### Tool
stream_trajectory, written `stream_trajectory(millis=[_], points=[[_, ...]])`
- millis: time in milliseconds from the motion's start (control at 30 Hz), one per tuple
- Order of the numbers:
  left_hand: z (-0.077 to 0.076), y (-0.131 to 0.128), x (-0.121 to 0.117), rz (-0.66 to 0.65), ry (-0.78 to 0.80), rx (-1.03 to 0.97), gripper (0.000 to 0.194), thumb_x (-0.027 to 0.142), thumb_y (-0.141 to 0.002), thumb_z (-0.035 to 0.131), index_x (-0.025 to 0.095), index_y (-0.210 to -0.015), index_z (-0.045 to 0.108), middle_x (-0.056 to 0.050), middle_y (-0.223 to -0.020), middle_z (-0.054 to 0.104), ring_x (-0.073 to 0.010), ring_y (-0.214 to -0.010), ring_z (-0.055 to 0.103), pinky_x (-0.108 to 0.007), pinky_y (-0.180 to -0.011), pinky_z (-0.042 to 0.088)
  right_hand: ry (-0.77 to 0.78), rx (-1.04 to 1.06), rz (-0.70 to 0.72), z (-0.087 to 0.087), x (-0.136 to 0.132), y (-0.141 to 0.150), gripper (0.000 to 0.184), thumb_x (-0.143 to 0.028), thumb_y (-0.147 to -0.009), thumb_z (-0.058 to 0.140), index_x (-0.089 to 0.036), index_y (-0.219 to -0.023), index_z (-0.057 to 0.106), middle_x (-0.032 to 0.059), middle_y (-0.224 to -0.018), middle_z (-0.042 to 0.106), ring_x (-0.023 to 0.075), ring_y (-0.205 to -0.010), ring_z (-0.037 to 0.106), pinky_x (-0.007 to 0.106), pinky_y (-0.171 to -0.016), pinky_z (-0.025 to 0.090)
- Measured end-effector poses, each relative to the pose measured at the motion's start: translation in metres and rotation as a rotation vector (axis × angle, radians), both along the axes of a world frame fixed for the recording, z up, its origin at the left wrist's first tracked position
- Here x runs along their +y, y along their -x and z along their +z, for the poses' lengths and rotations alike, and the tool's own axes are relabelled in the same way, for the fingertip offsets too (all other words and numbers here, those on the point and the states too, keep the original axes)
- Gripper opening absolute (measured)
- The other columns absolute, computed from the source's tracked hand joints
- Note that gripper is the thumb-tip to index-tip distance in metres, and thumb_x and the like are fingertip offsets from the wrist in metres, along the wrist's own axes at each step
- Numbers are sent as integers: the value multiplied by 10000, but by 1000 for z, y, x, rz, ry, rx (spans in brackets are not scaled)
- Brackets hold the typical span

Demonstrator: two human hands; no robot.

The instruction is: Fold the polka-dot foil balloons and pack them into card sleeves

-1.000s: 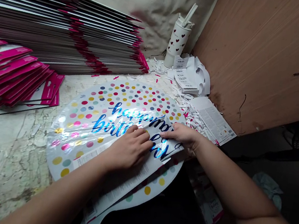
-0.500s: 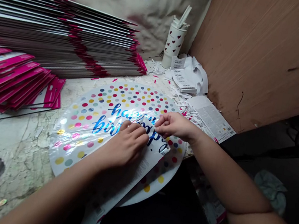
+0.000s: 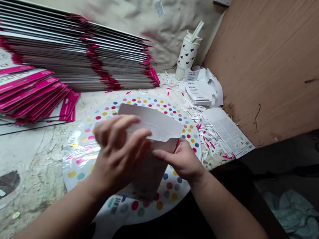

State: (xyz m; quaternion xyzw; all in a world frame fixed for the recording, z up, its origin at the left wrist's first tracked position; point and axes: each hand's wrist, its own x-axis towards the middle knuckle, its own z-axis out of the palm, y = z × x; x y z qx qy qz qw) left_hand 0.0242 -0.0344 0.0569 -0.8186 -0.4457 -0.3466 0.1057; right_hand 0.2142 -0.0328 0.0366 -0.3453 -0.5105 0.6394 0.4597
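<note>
A round foil balloon [image 3: 81, 163] with coloured dots lies flat on the worktop, its narrow neck toward me. Above its middle is a white cardboard packet [image 3: 155, 123], tilted, with its top flap folded over toward me. My right hand [image 3: 182, 159] grips the packet's right edge, thumb on the near face and fingers behind. At the packet's left side is my left hand [image 3: 121, 150], blurred, with fingers half curled and apart; its thumb is hidden, and whether it touches the packet is unclear. The balloon's lettering is covered now.
Behind stands a tall stack of white and pink card packets [image 3: 67, 54]. More pink-edged packets [image 3: 28, 94] fan out at left. A heart-patterned tumbler [image 3: 187, 55], barcode labels [image 3: 196, 91], paper scraps [image 3: 205, 136] and a printed card [image 3: 229, 132] lie near the wooden panel [image 3: 274, 72].
The packet has turned and come up off the balloon, with its flap showing. My left hand has lifted from pressing on it. My right hand has moved from the foil onto the packet's edge.
</note>
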Motion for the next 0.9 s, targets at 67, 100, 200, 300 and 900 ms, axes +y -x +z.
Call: stream_trajectory(millis=[67,100,200,300,900], points=[[-1,6,-3,95,50,-249,687,355,-734,651,320,-1301,266,-90,-1423,249,-342,-1282,271,-529,-986,314,3,58,9,-2,-3,9,325,-279,-710,696,-163,-999,603,61,-985,667,189,-947,616,361,-891,474],[-3,11,-4,93,191,-383,827,394,-711,672,324,-1359,163,-96,-1457,209,-342,-1293,277,-513,-977,349,-6,66,12,-2,-3,10,349,-266,-704,704,-170,-1020,591,57,-992,664,186,-950,614,356,-887,474],[-15,26,-5,-106,860,-698,765,427,-726,651,243,-1356,259,-128,-1356,430,-299,-1146,498,-409,-850,483,-54,27,40,-1,8,8,496,-243,-660,742,-196,-1107,532,48,-1034,642,174,-971,598,323,-868,474],[-27,34,-10,-159,1219,-811,396,402,-754,625,174,-1070,562,-82,-1013,664,-234,-913,618,-315,-726,508,-53,-156,55,-3,27,3,328,-378,-755,648,-161,-986,564,44,-887,651,157,-818,613,283,-721,500],[-46,16,-41,42,1309,-1068,376,373,-750,589,145,-451,578,6,-423,527,-97,-440,458,-215,-476,362,-1009,-1101,46,-18,5,44,203,-152,-869,423,-139,-779,605,81,-782,607,179,-754,522,294,-693,420]])
